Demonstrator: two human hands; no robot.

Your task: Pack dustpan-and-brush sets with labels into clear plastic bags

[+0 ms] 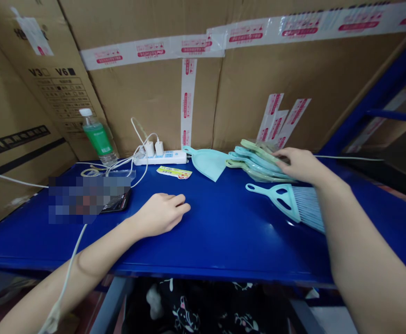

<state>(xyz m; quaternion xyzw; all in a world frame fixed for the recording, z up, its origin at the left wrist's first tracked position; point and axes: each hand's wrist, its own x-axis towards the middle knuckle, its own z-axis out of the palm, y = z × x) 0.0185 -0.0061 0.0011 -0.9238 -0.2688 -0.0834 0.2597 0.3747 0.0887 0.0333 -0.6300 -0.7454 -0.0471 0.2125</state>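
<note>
My left hand (166, 212) rests on the blue tabletop with its fingers curled in, and nothing shows in it. At the back right, my right hand (298, 164) has its fingers closed on the edge of the top green dustpan (254, 147) in a stack wrapped in clear plastic. Light blue and green handles of the stacked sets (244, 162) stick out to the left. Below the stack lies a loose light blue hand brush (286, 200), its bristles partly behind my right forearm. A loose light blue dustpan (209, 162) lies left of the stack.
A white power strip (168, 157) with chargers and cables stands along the cardboard wall (147, 93). Near it are a yellow label card (174, 172) and a green-labelled bottle (98, 139). A dark flat device (121, 203) lies left, partly blurred out. A cable crosses my left forearm.
</note>
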